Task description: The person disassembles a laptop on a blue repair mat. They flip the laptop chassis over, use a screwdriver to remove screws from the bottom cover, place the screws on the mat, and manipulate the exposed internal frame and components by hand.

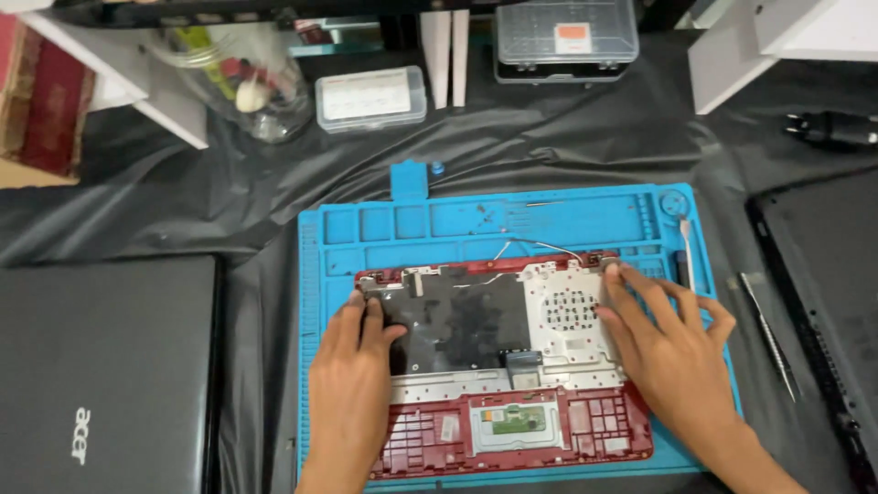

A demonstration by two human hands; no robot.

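Red laptop shell [512,430] lies inside-up on the blue repair mat [315,274]. My left hand [352,366] and right hand [663,343] rest flat, fingers spread, gripping nothing. Advice: press evenly at both edges, sparing the loose wires [540,245].

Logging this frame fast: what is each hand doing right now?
Left hand: open, flat on the red laptop shell, holding nothing.
Right hand: open, fingers spread on the shell's right side, holding nothing.

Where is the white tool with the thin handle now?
In the head view, the white tool lies on the right edge of the blue mat, just beyond the right hand and left of the tweezers.
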